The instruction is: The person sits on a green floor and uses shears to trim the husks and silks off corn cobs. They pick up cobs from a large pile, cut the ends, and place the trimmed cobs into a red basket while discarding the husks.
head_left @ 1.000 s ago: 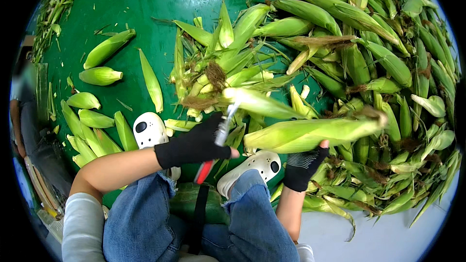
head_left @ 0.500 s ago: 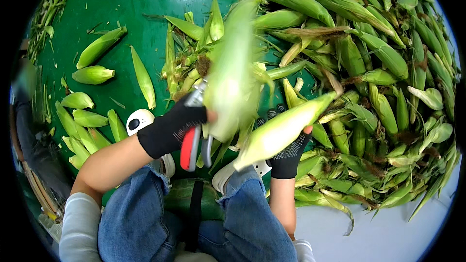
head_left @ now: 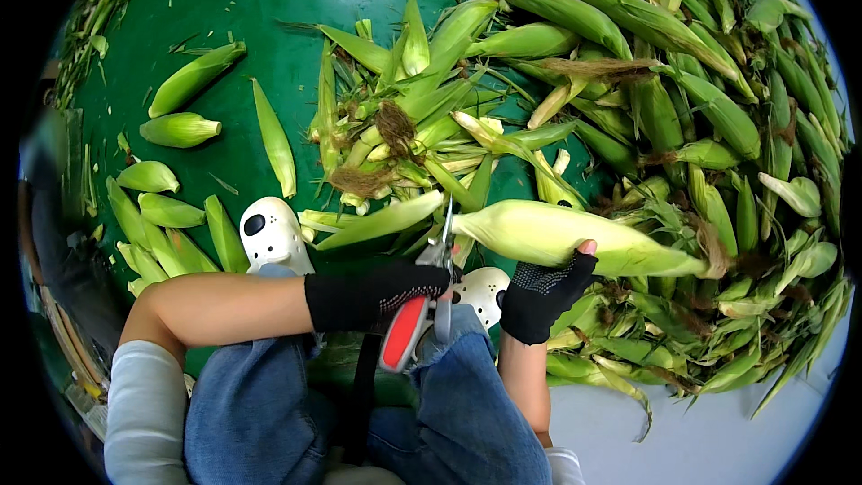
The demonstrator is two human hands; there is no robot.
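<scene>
In the head view, with twelve o'clock at the top, an ear of corn (head_left: 561,232) is held a little off the middle, toward three o'clock. It is lying almost flat, with its cut end pointed to nine o'clock and its brown, hairy tip to about three. It is gripped from below at four o'clock by the right hand (head_left: 543,301), with the thumb pressed on the green husk. A pair of shears (head_left: 409,328) with a red and grey handle is clamped in the left hand (head_left: 382,295), at seven o'clock. The two hands are kept apart, and both are covered by black gloves. The blades are pointed to twelve o'clock, right by the cut end; whether the end is pinched between them cannot be told. A loose piece of husk (head_left: 386,223) is seen just beside the blades, toward nine o'clock. At eleven o'clock, a messy heap of leaves (head_left: 444,108) with brown hair is spread on the green floor (head_left: 269,18). A big pile of corn (head_left: 660,117) is stacked from one to four o'clock. More ears are laid at nine and ten o'clock. White shoes are worn; the left shoe (head_left: 272,235) is seen at nine o'clock, and blue jeans (head_left: 256,386) are seen near six and seven.
</scene>
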